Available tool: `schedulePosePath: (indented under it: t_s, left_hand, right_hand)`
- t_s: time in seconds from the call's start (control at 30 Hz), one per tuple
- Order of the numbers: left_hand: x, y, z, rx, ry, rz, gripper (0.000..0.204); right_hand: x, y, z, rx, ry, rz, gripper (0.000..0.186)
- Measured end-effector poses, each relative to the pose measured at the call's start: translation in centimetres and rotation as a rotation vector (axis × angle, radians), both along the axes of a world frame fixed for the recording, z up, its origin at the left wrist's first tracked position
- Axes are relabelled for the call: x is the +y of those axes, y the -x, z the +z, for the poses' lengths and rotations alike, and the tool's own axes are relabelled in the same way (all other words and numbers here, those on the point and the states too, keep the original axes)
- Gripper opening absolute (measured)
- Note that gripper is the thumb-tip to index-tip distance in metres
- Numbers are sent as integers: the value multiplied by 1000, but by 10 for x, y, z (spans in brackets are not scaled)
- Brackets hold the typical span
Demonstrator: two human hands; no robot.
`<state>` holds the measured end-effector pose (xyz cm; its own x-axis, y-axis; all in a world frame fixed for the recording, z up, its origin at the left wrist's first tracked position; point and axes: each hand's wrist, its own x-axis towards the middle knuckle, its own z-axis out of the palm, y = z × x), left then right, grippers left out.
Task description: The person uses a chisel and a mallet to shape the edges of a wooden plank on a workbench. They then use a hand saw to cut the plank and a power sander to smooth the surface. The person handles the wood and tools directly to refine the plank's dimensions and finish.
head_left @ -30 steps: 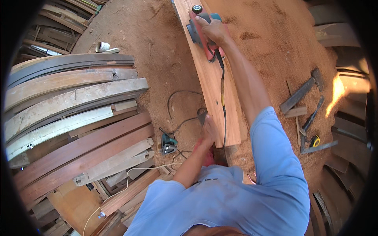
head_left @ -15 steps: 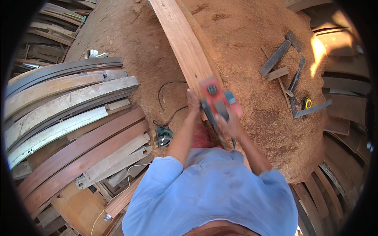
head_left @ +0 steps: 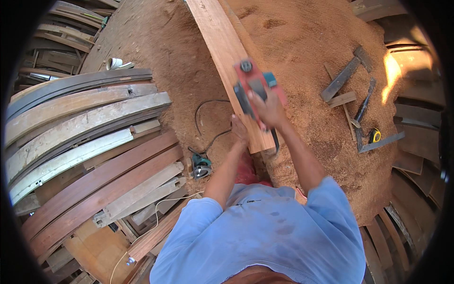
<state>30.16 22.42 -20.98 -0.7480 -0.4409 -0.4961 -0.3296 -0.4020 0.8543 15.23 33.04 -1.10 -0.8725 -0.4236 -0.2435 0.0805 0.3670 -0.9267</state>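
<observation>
A long reddish-brown wooden board (head_left: pixel 218 40) runs away from me, its near end just ahead of my legs. On its face sits a red electric planer (head_left: pixel 253 75) with a black front knob and a teal side part. My right hand (head_left: pixel 269 109) is closed around the planer's rear handle. Against the board's left edge, near its close end, my left hand (head_left: pixel 240 130) grips the wood; its fingers show only in part. A dark cord hangs beside the board's near end.
Wood shavings (head_left: pixel 326 156) cover the ground. At right lie a hammer (head_left: pixel 347 73), a tape measure (head_left: pixel 374 136) and a metal square (head_left: pixel 380 143). Stacked timber (head_left: pixel 90 113) fills the left side. A teal circular saw (head_left: pixel 201 165) with a cord lies left of my legs.
The planer and my right hand have moved forward along the board, away from me. The board's near end shows more now. My left hand stays at the board's left edge.
</observation>
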Motion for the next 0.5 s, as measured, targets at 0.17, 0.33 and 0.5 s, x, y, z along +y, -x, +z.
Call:
schedulePosePath:
  t_s: [0.17,0.33,0.5]
  left_hand:
    - [8,3,12,-125,103,109,80]
    - [6,5,31,-318,209,30,80]
    - [6,9,45,-197,-39,109,83]
  right_hand:
    - [-89,133,18,67,-67,33,61]
    - [-117,169,16,-32,-138,-3,67]
    - [-91,116,-17,104,-89,-29,66]
